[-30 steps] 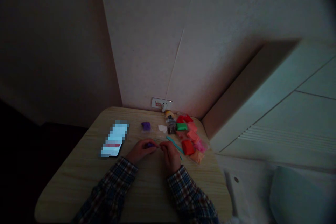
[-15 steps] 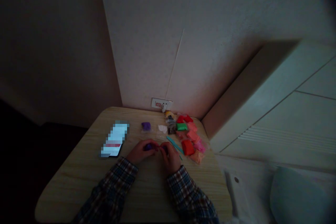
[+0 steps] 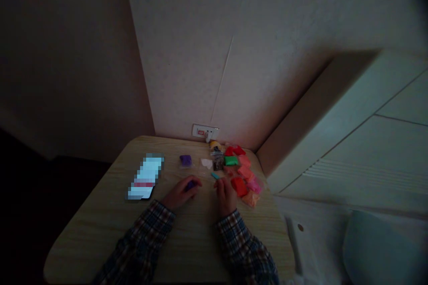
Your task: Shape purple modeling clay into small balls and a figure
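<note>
My left hand [image 3: 182, 191] is curled around a lump of purple clay [image 3: 190, 185], which shows between thumb and fingers. Apart from it, to the right, my right hand [image 3: 225, 193] is closed low over the table with its fingertips at a thin teal modelling tool [image 3: 215, 176]. Only the tool's far end shows; the hand covers the rest. Beyond the left hand lies a purple clay packet [image 3: 186, 160], with a white clay packet [image 3: 206, 163] to its right. Just right of the right hand is a red-orange clay packet [image 3: 238, 186].
A phone [image 3: 147, 177] with a lit, blurred screen lies at left on the wooden table [image 3: 100, 231]. Green [image 3: 231, 161], red, pink and peach clay packets crowd the right side. A wall socket [image 3: 205, 132] with a plug sits behind the table's back edge.
My right hand has parted from the left and moved right, onto the teal tools. The left hand stays in place with the purple clay.
</note>
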Demonstrator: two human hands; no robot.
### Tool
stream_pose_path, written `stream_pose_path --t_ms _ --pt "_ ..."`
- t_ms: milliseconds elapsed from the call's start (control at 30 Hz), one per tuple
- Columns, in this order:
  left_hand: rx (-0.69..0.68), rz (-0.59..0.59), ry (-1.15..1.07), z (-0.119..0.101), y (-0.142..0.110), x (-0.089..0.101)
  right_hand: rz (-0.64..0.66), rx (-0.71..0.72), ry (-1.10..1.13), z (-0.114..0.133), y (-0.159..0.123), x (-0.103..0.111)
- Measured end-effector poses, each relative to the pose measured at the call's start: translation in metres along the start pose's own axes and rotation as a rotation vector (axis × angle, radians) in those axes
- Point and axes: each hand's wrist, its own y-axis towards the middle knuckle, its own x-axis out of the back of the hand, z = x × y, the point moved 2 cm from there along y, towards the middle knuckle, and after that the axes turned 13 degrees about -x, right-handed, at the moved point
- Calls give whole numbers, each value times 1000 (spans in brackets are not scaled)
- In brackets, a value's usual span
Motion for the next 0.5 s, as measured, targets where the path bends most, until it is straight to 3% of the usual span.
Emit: stream_pose_path --t_ms 233,367,500 --pt "-163 67 130 0 1 3 58 92 -42 5 -2 -10" --pt "-200 116 204 0 0 0 78 49 -34 5 -2 -7" --pt "-235 31 253 -3 0 0 92 -7 -7 9 -3 -3"
